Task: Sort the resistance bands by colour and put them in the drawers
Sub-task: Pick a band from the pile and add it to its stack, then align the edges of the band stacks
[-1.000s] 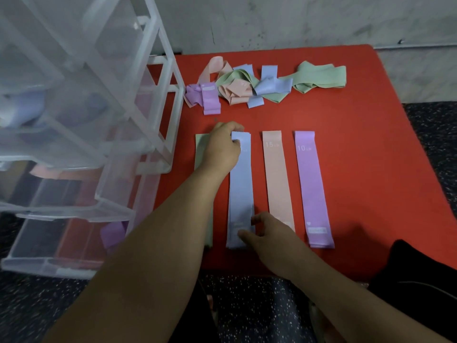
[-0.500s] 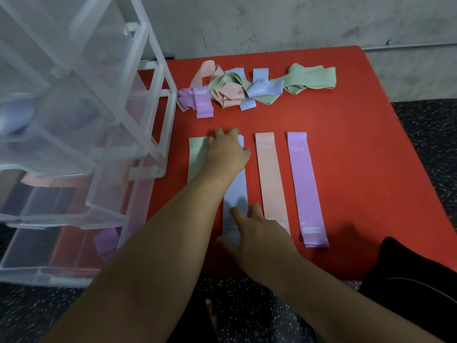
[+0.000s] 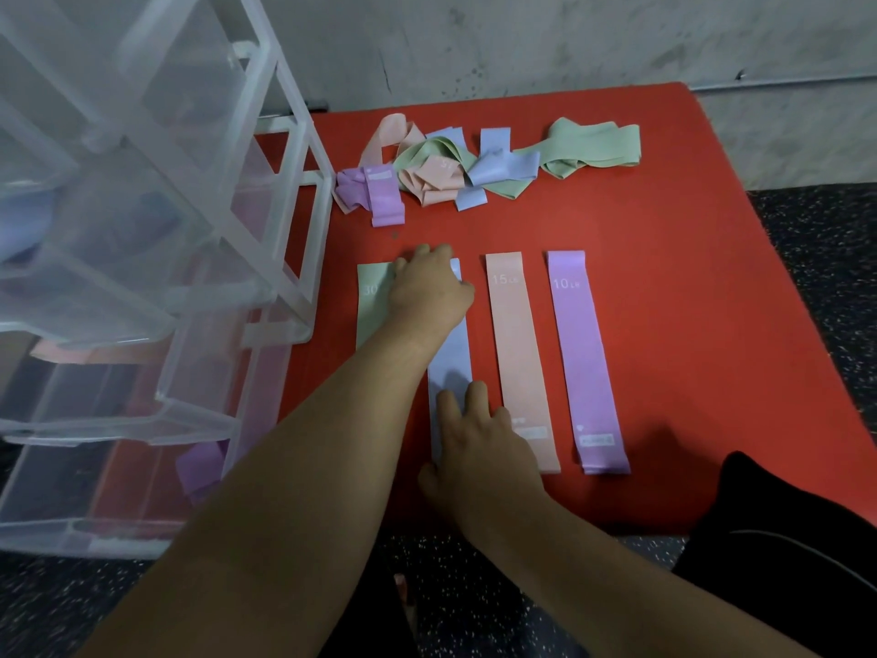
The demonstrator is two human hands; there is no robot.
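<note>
Resistance bands (image 3: 515,325) lie four abreast, lengthwise, on the red mat (image 3: 688,325) in the middle of the frame. Nearest us, our right hand (image 3: 484,444) rests on the lower end of the blue band (image 3: 451,368). Its grip is slack, with the fingers straight and flat on the fabric and closed around nothing. To the right lie the pink band (image 3: 517,372), marked 15, and the purple band (image 3: 586,363), marked 10, each apart from its neighbour. Our left forearm crosses the green band (image 3: 370,306) at the row's left. Farther up, our left hand (image 3: 429,289) covers the blue band's far end, fingers bent over the edge. Whether that grip pinches the fabric or only presses it, we cannot tell. Beyond, a loose heap (image 3: 474,173) mixes purple, pink, blue and green bands. The clear drawer unit (image 3: 142,230) fills the left of the frame, with a purple strip (image 3: 201,467), it seems, in its lowest drawer.
</note>
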